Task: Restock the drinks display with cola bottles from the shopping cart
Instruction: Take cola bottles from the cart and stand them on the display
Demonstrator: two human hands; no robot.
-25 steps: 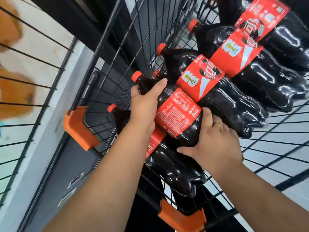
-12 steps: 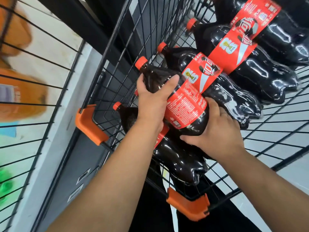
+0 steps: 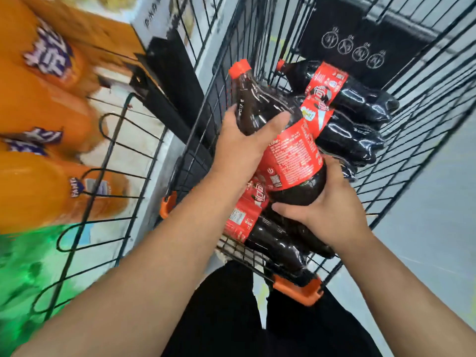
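A large cola bottle (image 3: 288, 155) with a red cap and red label is held tilted above the black wire shopping cart (image 3: 417, 140), cap pointing up and left. My left hand (image 3: 242, 148) grips its dark shoulder just below the neck. My right hand (image 3: 327, 210) cups and grips its base from below. Several more cola bottles (image 3: 355, 124) lie in the cart behind it, and another cola bottle (image 3: 268, 235) lies under the held one.
The wire drinks display (image 3: 113, 155) stands to the left, holding blurred orange soda bottles (image 3: 38, 104) and green bottles (image 3: 33, 269) lower down. Orange corner bumpers (image 3: 301, 292) mark the cart's near edge. Grey floor lies to the right.
Both hands have lifted the bottle up out of the pile and tipped it more upright. The view has swung left, bringing the display's orange bottles into sight.
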